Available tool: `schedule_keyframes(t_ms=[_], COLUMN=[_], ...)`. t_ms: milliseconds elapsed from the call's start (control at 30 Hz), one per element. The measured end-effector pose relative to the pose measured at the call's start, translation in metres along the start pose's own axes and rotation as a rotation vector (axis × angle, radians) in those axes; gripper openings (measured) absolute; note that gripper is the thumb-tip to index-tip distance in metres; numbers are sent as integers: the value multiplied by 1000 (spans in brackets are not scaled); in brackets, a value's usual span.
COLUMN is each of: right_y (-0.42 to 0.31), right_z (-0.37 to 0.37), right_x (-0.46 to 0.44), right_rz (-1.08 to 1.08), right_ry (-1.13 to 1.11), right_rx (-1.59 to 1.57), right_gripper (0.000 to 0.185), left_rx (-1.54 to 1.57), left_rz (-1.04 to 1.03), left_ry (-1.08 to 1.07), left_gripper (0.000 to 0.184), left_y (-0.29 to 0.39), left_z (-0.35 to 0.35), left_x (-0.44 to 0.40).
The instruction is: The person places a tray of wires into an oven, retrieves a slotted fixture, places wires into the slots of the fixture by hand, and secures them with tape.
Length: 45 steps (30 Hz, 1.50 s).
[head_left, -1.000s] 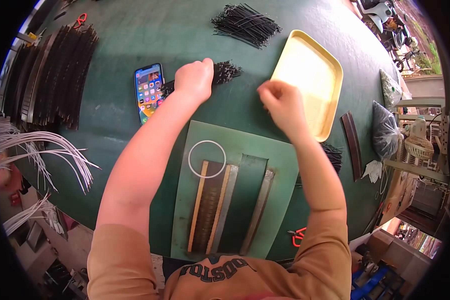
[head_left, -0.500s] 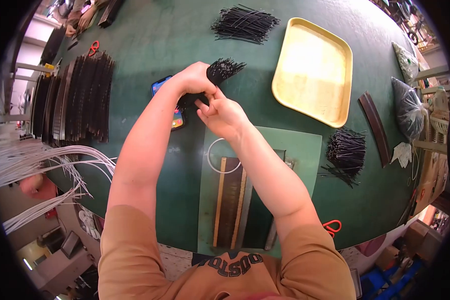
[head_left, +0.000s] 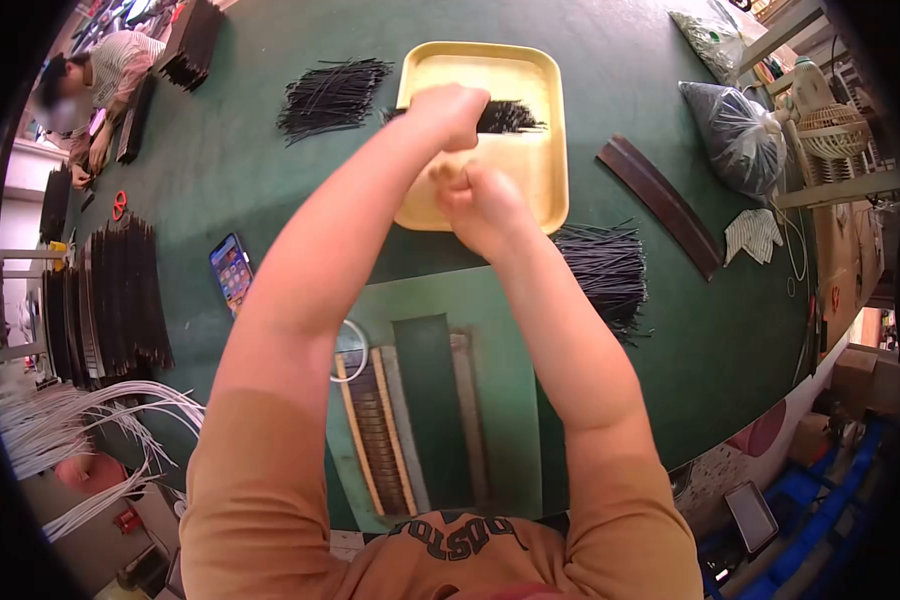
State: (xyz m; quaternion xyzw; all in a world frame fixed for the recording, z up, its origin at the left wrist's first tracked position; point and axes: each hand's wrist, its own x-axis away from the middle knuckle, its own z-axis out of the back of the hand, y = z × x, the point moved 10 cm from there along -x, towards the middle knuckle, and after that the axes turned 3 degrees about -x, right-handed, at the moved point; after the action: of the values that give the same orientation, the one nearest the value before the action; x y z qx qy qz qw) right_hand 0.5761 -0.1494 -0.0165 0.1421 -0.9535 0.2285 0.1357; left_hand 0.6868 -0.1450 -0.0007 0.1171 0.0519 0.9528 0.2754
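Observation:
My left hand [head_left: 452, 112] is closed around a bundle of thin black strips [head_left: 510, 117], holding it over the yellow tray [head_left: 560, 150]. The bundle's ends stick out on both sides of the fist. Just below, my right hand [head_left: 485, 205] is over the tray's near edge with its fingers curled in and slightly blurred. Whether anything is pinched there is hidden. A loose pile of similar black strips [head_left: 332, 98] lies left of the tray, and another pile [head_left: 605, 278] lies to its lower right, partly behind my right forearm.
A phone [head_left: 232, 270] lies left of my arms. In front of me a green mat [head_left: 515, 380] bears a slatted wooden-edged piece [head_left: 378, 430] and a white ring [head_left: 360, 350]. Dark slats [head_left: 120, 300], red scissors [head_left: 120, 205] and a co-worker [head_left: 120, 70] are at left; a curved strip [head_left: 660, 205] lies right.
Both hands have moved from beside the phone to over the yellow tray, the black bundle still in my left hand. My right hand has come apart from it. The view has shifted.

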Motion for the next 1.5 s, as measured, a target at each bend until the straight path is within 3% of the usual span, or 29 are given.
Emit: schedule_keyframes(t_ms=[67,133,167,233,367,533,633,700,767,833,900,967,1067,1167,1233,1367,1400,1467,1500], right_y=[6,-36,-48,-66,-79,-86,-125,-160,-183,-174,-153,-150,-139,-135,-129,-122,-118,-114,-111], right_z=[36,28,30,40,58,73,67,64,74,105,104,105,119,106,112,106,94,61,42], right_x=[25,74,91,127,188,216,188,142,84,14,-6,-18,-31,-24,-20,0,15,46,62], right_rz=[-195,-26,-23,-33,-154,-178,104,300,453,297,-43,-90,-223,-80,20,127,130,156,135], right_ry=[191,179,106,42,26,48,54,164,308,397,429,355,199,69,33,-9,-31,-65,-74], right_rx=[150,350,476,659,893,944,1248,1232,1542,1847,1683,1669,1641,1443,1398,1334,1263,1290,1328], right_gripper=[52,55,58,58,56,51,42,31,28,33,31,29,24,21,21,18,16,14,17], left_rx=[-29,-27,-28,-116,-168,-182,-203,-187,-180,-194,-198,-59,363,715,777,545,539,722,988], left_rz=[-34,-68,-69,-169,-95,-26,-39,-55,-96,-99,-105,-21,146,103,135,345,421,567,712], left_ry=[0,65,59,212,165,48,41,32,16,35,61,194,464,584,562,170,198,210,312], left_gripper=[48,79,79,117,136,135,135,135,135,133,128,125,111,89,77,66,66,51,45], left_y=[11,24,25,36,35,18,18,26,34,35,36,24,-10,-22,-23,6,11,34,45], left_z=[-19,-30,-45,-52,-56,-43,-38,-46,-52,-48,-38,-11,23,52,46,24,23,7,-10], left_x=[-10,10,21,40,32,-25,-35,-18,-3,-3,3,25,108,238,330,494,525,594,625])
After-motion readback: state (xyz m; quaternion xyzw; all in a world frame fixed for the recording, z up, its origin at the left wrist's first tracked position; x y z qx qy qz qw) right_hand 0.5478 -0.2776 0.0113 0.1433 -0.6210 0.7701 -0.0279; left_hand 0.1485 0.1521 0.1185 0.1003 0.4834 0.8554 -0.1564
